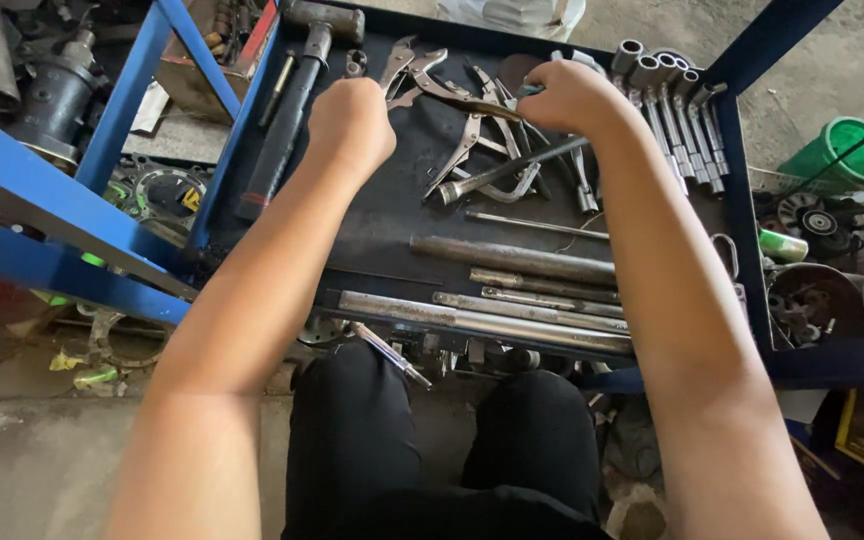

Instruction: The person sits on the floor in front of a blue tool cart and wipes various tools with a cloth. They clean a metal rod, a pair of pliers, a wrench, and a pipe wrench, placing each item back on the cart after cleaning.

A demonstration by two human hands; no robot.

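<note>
Black-trousered knees (432, 450) sat nearest the lens, just below the blue-framed tray (742, 200) that served as the surface. Using the sledgehammer (297, 105) at the tray's left edge as landmark: five long steel bars (512, 258) lay right of and nearer than it, along the tray's near rim. Beyond them, well right of the hammer, was a heap of pliers (477, 150), about four pairs, count uncertain where they overlapped. Left hand (352, 120) was closed into a fist just right of the hammer handle; contents could not be told. Right hand (567, 95) was closed on locking pliers (452, 95) spanning between the hands. Farthest right: roughly seven socket wrenches (677, 110).

Risk, judged: pulling the pliers free could snag the heap and pinch fingers, or nudge bars off the near rim onto the knees.
</note>
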